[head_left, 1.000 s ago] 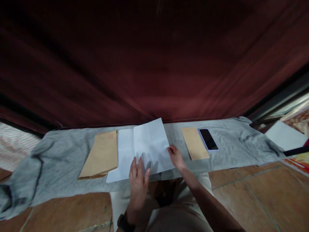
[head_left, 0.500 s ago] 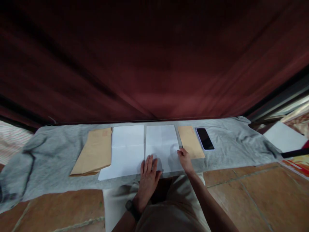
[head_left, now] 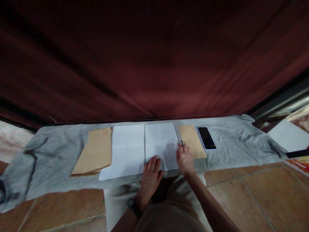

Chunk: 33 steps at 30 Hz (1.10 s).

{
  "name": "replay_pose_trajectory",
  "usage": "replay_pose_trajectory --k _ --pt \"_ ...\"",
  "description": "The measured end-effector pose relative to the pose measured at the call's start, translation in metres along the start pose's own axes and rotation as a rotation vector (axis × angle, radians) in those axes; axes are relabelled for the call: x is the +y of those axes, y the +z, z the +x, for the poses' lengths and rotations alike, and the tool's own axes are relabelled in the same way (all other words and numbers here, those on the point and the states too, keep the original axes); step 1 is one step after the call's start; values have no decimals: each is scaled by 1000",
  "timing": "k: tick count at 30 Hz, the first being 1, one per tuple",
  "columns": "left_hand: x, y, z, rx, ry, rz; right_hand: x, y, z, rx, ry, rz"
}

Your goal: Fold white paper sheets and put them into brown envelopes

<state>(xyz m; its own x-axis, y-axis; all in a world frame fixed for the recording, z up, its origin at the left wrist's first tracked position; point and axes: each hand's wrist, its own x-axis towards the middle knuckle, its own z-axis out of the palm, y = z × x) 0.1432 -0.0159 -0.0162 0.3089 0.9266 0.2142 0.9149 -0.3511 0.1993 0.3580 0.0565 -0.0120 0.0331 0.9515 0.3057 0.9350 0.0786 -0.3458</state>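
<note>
A white sheet of paper (head_left: 161, 141) lies flat on a grey cloth (head_left: 231, 141) spread over the floor. My left hand (head_left: 151, 175) rests flat on the sheet's near edge, fingers spread. My right hand (head_left: 184, 158) presses on the sheet's near right corner, beside a brown envelope (head_left: 191, 140). A second white sheet (head_left: 125, 149) lies just to the left, touching the first. Further left lies a stack of brown envelopes (head_left: 94, 150).
A black phone (head_left: 206, 138) lies right of the single envelope. A dark red curtain (head_left: 154, 64) hangs behind the cloth. Orange floor tiles (head_left: 253, 196) run along the near side. More white paper (head_left: 287, 137) sits at the far right.
The sheet that was lifted and tilted a second ago now lies flat beside the other sheet. Both my hands have come down onto its near edge.
</note>
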Motion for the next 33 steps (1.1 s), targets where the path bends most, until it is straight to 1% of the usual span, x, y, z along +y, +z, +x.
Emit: replay_pose_trajectory --k 3,5,7,9,12,14,16,18,22,25,29,33 --pt "-1 3 3 23 -23 -20 -13 3 -5 19 -150 -17" --pt "-2 4 15 63 -40 -49 -22 11 -7 -1 -200 -7" --pt "0 5 37 113 -32 -83 -27 20 -10 -33 -219 -17" --pt "3 8 66 145 -19 -105 -30 28 -14 -49 -215 -44" --pt "10 17 105 104 -32 -116 -29 35 -18 -60 -213 -80" --pt "12 26 119 69 -47 -102 -28 37 -20 -63 -218 -96" --pt "9 33 119 61 -74 -79 -27 38 -20 -58 -217 -108" --pt "2 37 111 76 -93 -57 -27 38 -20 -52 -215 -111" --pt "-18 34 88 117 -114 -21 -27 38 -21 -48 -212 -85" --pt "-25 29 77 134 -135 -5 -26 35 -19 -67 -199 -62" --pt "-17 27 69 161 -138 -12 -27 29 -2 -101 -201 -18" --pt "-4 27 64 149 -95 -8 -32 30 25 -152 -294 17"
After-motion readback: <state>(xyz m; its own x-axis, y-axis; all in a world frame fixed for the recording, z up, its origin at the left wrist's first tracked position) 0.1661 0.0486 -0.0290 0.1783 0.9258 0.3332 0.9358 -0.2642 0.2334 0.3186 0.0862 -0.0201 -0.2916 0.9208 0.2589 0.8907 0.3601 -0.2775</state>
